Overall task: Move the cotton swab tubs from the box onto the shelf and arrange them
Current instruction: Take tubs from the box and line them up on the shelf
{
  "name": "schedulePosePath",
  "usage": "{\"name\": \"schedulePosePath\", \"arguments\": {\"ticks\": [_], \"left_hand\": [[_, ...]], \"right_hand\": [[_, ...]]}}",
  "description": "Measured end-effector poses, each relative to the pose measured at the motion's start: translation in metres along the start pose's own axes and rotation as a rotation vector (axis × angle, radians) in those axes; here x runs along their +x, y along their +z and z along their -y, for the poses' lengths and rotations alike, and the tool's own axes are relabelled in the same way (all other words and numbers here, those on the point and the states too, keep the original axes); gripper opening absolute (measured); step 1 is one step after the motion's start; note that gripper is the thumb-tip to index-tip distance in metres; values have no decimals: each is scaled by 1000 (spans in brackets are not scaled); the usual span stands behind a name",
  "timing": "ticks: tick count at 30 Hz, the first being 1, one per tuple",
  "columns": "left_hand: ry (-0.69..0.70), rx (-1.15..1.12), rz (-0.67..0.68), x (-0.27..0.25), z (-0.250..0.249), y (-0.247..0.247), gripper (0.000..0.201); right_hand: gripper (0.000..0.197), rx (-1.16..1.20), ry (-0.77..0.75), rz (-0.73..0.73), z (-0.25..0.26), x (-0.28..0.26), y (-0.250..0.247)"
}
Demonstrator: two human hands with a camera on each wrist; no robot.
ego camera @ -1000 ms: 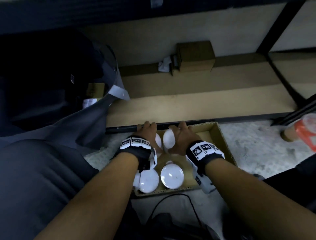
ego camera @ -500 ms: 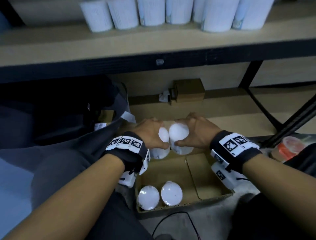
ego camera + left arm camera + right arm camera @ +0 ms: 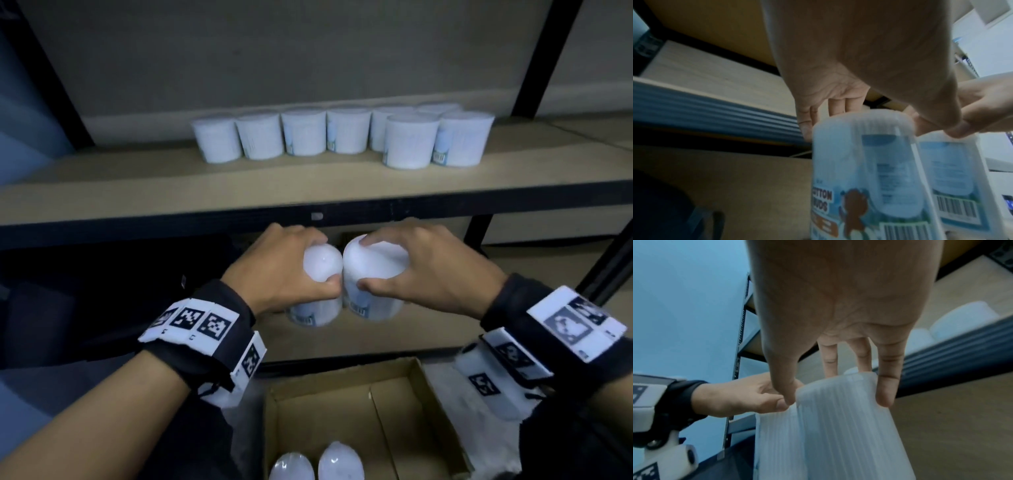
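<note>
My left hand (image 3: 287,270) grips a white cotton swab tub (image 3: 320,270) by its lid, and my right hand (image 3: 421,270) grips a second tub (image 3: 373,274) the same way. Both tubs hang side by side, touching, just below the front edge of the shelf (image 3: 308,178). In the left wrist view the left tub (image 3: 865,170) shows a blue label with a bear, with the right tub (image 3: 953,165) beside it. The right wrist view shows my fingers (image 3: 885,386) around the lid of the ribbed tub (image 3: 849,418). Two more tubs (image 3: 318,464) stand in the cardboard box (image 3: 394,411) below.
Several tubs (image 3: 342,135) stand in a row at the back of the shelf, with two (image 3: 435,140) further forward at the right. Black shelf uprights (image 3: 544,54) rise at left and right. A dark bag (image 3: 85,291) fills the lower shelf at left.
Both hands have lifted their tubs out of the box and up to just under the shelf's front edge. My head has tilted up, bringing the shelf's row of tubs into view.
</note>
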State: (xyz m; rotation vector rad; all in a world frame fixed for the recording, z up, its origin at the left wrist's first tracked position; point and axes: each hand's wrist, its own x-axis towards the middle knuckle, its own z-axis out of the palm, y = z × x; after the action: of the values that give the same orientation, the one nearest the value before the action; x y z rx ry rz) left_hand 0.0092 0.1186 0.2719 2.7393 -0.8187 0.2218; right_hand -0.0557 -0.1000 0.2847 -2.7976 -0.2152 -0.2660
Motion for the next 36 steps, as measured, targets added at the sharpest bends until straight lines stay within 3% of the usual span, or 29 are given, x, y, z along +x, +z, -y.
{"name": "schedulePosePath", "arguments": {"ticks": [7,12,18,24,36], "left_hand": [[96,-36,-193,22,-22,-68,60],[101,-44,-246,46,-26,-101,53],[85,-12,-214,75,-20,-122,62],[68,4,-174,93,-14,-130,55],[-13,-65,-129,113,2,-109,47]], "right_hand": [[62,-37,-15,-138,11,16,-65],[59,-52,-14,-177,17,36,-98],[61,-85,6,-184,19,63,-115],[57,-71,19,-177,20,86,-114],[50,15,24,-174,2,119,-85]]}}
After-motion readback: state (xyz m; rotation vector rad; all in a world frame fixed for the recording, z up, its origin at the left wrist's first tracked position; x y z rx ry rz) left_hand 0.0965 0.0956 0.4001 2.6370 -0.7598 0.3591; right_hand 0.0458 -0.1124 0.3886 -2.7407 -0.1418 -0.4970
